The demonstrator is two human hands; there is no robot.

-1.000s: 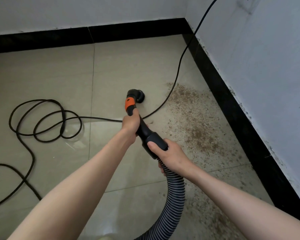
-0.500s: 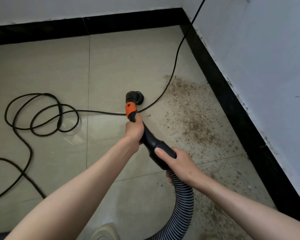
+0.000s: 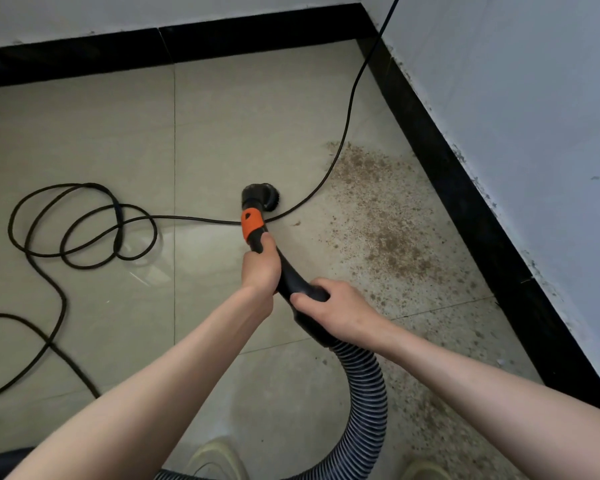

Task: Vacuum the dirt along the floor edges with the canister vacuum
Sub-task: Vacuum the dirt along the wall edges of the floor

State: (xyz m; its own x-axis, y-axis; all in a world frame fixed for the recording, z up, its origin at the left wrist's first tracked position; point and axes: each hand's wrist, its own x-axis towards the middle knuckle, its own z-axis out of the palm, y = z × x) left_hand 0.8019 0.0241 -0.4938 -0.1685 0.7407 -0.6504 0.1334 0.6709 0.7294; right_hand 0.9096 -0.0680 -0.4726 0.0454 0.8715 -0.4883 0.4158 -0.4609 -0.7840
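Vacuum nozzle on floor, both hands gripping handle, dirt beside.

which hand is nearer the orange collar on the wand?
The left hand: it grips the black wand just below the orange collar. The right hand holds further back, by the ribbed hose.

Both hands grip the black curved handle of the vacuum: the left hand wraps it just below the orange collar, and the right hand holds it lower, where the ribbed grey hose joins. The round black nozzle sits on the tiled floor beside the black power cord, which loops to the left. Brown dirt is spread to the right of the nozzle, along the black skirting under the white wall.
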